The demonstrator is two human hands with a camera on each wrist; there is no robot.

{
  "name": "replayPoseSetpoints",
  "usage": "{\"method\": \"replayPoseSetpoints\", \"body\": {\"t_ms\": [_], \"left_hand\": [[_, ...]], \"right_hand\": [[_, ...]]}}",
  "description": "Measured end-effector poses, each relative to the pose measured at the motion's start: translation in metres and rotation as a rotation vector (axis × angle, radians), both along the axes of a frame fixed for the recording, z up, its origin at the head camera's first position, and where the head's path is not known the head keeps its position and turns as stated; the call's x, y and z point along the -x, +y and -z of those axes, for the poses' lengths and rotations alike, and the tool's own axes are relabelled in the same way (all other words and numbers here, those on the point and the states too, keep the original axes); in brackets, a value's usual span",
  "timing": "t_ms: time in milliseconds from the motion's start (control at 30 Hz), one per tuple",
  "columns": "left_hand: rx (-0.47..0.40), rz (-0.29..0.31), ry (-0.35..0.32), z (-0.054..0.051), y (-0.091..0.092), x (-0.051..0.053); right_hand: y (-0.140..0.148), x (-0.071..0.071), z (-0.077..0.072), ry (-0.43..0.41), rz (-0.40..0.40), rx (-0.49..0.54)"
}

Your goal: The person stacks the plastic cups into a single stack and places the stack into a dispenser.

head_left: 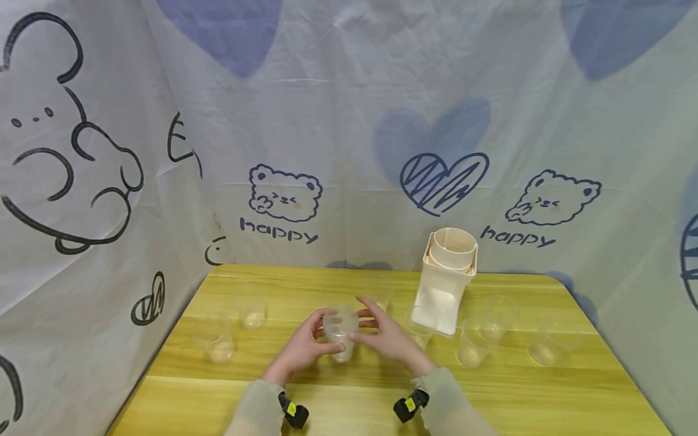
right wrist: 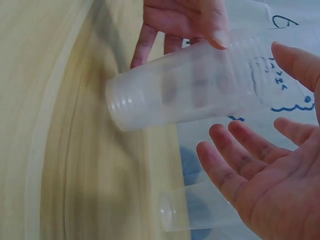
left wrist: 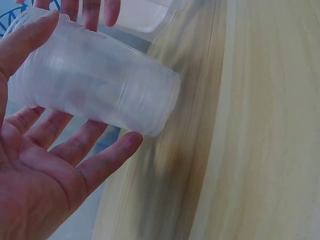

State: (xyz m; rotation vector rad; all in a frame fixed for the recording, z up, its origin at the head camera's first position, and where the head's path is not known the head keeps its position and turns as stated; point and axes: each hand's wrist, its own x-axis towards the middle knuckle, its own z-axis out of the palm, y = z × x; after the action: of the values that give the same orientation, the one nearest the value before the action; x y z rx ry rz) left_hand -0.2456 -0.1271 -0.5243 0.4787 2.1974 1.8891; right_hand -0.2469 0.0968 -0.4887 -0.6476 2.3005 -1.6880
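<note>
Printed cloth [head_left: 349,121] is hung behind a wooden table [head_left: 343,406]. Near the table's middle, a clear cup [head_left: 340,327] is held upright by the left hand [head_left: 300,350], thumb and fingers curved round it. At its other side the right hand [head_left: 389,339] is spread. Other cups [head_left: 471,350] and a white holder [head_left: 438,303] are set around.

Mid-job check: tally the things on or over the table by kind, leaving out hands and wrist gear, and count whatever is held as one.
Clear cups standing free: 7
Held clear cup (possibly several nested; can't tell): 1
White plastic holder: 1
Total: 9
</note>
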Motion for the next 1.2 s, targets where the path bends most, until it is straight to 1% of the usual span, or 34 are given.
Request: {"method": "replayPoseSetpoints", "body": {"t_ms": [133, 233, 300, 400, 533, 667, 867, 933, 1033, 1200], "left_hand": [[0.007, -0.023, 0.015, 0.002, 0.002, 0.000], [0.016, -0.051, 0.024, 0.003, 0.004, 0.000], [0.018, -0.064, 0.027, 0.003, 0.004, 0.000], [0.016, -0.068, 0.035, 0.002, 0.006, -0.002], [-0.001, -0.054, 0.041, -0.002, 0.008, -0.005], [-0.009, -0.036, 0.040, -0.002, 0.010, -0.007], [0.010, -0.020, 0.074, 0.000, 0.012, -0.008], [0.011, -0.011, 0.074, 0.000, 0.012, -0.008], [0.008, 0.005, 0.063, 0.001, 0.013, -0.008], [-0.003, 0.024, 0.049, 0.000, 0.015, -0.010]], "right_hand": [[0.006, -0.005, -0.005, 0.038, 0.021, 0.025], [0.009, -0.010, -0.010, 0.048, 0.036, 0.037], [0.010, -0.013, -0.012, 0.049, 0.048, 0.046], [0.014, -0.017, -0.016, 0.058, 0.076, 0.073], [0.023, -0.024, -0.023, 0.096, 0.149, 0.089], [0.034, -0.029, -0.027, 0.156, 0.233, 0.062], [0.055, -0.028, -0.027, 0.263, 0.290, 0.095], [0.062, -0.027, -0.026, 0.291, 0.315, 0.089], [0.071, -0.027, -0.024, 0.305, 0.360, 0.051], [0.082, -0.025, -0.018, 0.299, 0.420, -0.011]]}}
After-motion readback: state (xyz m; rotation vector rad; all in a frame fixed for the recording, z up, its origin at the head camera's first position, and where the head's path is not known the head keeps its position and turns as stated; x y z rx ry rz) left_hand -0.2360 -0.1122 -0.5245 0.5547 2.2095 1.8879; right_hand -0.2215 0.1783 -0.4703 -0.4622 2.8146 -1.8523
